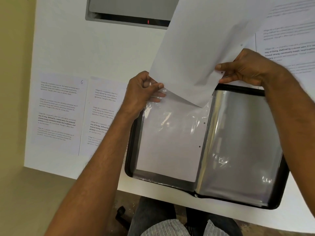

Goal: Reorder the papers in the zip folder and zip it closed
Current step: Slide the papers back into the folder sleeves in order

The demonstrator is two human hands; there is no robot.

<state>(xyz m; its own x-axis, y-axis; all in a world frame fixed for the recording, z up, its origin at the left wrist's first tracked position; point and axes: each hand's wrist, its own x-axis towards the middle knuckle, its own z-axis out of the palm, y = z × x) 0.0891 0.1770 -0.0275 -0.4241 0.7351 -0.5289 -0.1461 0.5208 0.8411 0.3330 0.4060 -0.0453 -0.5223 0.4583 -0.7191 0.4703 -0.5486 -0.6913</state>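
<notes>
Both hands are feeding a sheet into an open folder.
The left hand (pixel 144 90) is pinching the sleeve (pixel 170 130) mouth; the right hand (pixel 245 68) is pinching the sheet (pixel 196 48), its long axis slanting up-right above the folder (pixel 242 150).

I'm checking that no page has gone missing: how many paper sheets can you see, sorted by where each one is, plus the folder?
Sheets lying on the table left of the folder: 2
Sheets lying on the table at upper right: 2 at least; overlap hides any more
Sheet held in the hands: 1
Sheet in the plastic sleeve: 1
Zip folder: 1
Total: 7
</notes>
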